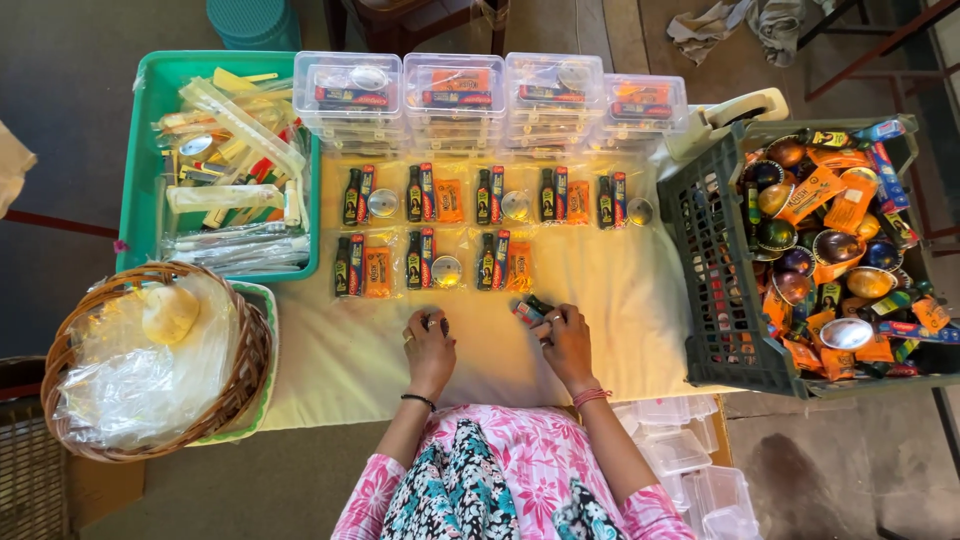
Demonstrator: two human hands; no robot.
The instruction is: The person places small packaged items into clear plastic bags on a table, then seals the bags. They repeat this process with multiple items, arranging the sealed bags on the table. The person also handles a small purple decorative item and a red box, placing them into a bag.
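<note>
My left hand (430, 350) rests on the pale yellow cloth (620, 320), fingers curled around a small round tin at its fingertips. To its right, my right hand (566, 340) grips a small dark bottle and a red tube (530, 310) lying on the cloth. Just beyond both hands lie two rows of item sets (430, 258), each a dark bottle, a red tube, an orange sachet or a round tin.
Stacked clear plastic boxes (450, 100) line the far edge. A green tray (150, 120) of wrapped items sits far left, a wicker basket (250, 370) with plastic bags near left. A dark crate (715, 270) of mixed products stands right. Empty clear boxes (690, 470) lie low right.
</note>
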